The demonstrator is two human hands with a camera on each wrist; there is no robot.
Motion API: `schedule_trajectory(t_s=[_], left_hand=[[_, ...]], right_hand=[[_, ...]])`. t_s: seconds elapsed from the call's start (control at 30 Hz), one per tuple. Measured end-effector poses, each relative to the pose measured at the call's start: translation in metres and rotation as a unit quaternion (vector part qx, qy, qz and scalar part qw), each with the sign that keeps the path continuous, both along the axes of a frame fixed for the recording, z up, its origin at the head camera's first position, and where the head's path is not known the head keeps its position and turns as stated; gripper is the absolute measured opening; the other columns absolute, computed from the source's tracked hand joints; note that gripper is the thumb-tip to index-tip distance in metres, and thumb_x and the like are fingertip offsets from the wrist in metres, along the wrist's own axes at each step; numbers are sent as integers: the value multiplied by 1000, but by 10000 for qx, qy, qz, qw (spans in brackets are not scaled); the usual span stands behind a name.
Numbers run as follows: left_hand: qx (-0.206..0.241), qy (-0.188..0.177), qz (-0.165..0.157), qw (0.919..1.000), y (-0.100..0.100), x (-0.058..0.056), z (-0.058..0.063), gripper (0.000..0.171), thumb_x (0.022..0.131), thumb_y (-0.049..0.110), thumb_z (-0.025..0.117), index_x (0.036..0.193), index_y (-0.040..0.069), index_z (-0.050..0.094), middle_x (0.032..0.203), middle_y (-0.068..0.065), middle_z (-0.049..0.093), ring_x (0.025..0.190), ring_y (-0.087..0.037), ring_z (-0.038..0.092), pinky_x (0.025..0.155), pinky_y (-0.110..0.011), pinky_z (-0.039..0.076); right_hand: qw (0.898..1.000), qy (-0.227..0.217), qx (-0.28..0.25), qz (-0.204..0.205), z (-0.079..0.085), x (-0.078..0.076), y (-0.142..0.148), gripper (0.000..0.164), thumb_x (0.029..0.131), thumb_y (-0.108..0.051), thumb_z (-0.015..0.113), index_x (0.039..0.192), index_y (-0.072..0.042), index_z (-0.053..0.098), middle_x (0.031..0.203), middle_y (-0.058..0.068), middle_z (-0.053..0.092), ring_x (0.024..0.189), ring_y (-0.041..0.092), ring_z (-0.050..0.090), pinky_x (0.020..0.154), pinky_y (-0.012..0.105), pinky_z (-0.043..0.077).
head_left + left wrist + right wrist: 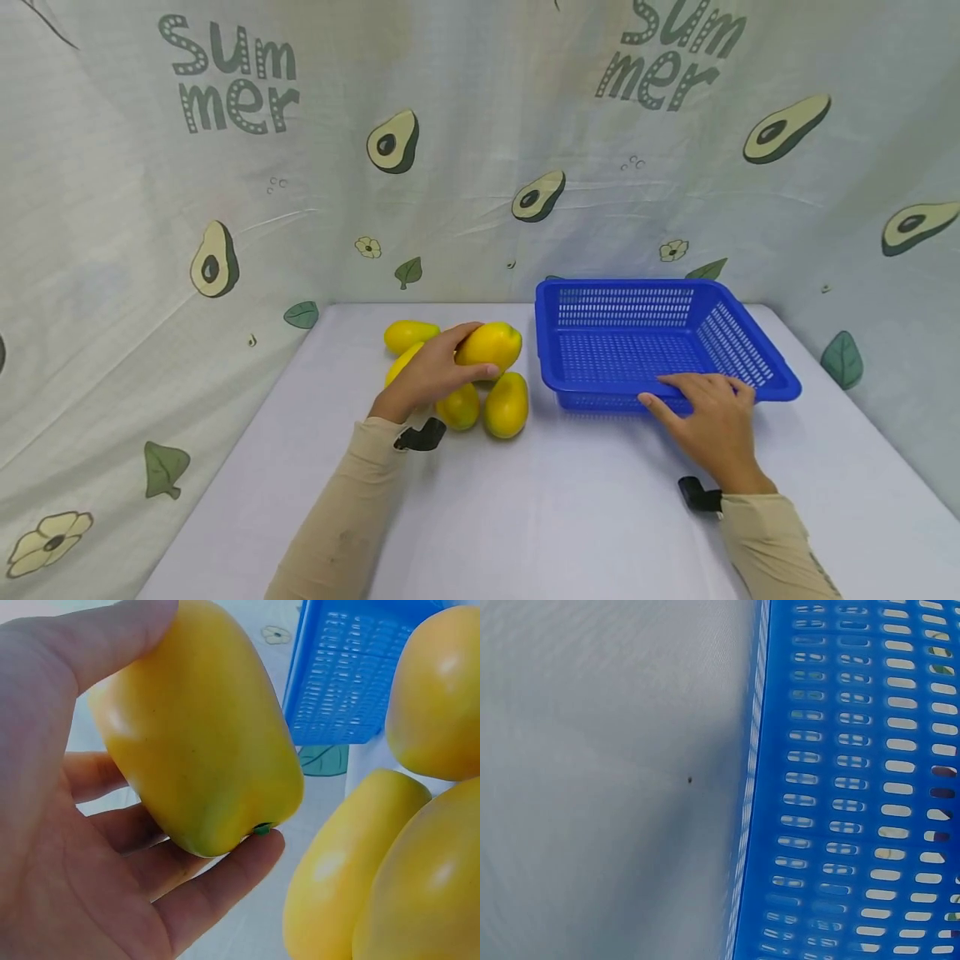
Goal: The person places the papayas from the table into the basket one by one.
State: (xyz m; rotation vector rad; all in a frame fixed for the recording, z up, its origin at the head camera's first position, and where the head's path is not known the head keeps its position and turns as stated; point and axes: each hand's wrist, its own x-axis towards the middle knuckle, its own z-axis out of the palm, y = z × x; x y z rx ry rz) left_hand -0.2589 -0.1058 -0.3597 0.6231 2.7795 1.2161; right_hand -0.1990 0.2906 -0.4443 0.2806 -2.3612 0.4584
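Observation:
My left hand (432, 375) grips a yellow mango (491, 346), thumb on one side and fingers on the other. In the left wrist view this mango (206, 735) shows a small green stem spot at its lower end. Several more mangoes (506, 406) lie grouped on the table below and behind that hand, one partly hidden by it. My right hand (712, 425) holds the front rim of a blue plastic basket (558, 383), fingers over the rim and thumb at its outer side. The right wrist view shows the slotted basket wall (832, 780) but none of the fingers.
A white-covered table (570, 517) carries the fruit at left and the basket at right. The basket holds nothing. Behind stands a pale cloth (457, 108) printed with avocados, leaves and lettering, which also hangs along both sides.

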Motion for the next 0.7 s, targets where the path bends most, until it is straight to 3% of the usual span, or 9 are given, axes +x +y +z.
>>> schedule_trajectory(t_s=[0.33,0.47,0.7], left_hand=[[-103,23,-94,9999,2,-5,1,80,85,53,75,152,23,43,140,5,54,118,-17,53,109,-43,39],[-236,97,-160,9995,5,-6,5,80,87,47,77,153,22,41,146,5,49,122,-17,50,110,-43,37],[-628,260,-349,9971,13,-14,15,80,88,40,78,155,23,38,144,1,49,115,-17,51,105,-42,42]], right_hand=[[10000,50,-27,46,1,-1,2,48,79,-46,81,108,-8,75,105,17,72,104,38,57,93,63,28],[9999,82,-21,57,-1,-1,3,47,79,-46,81,108,-9,74,105,16,72,105,38,57,94,63,28],[10000,25,-11,26,-2,-1,3,47,80,-46,80,108,-9,74,105,16,72,106,39,57,95,63,28]])
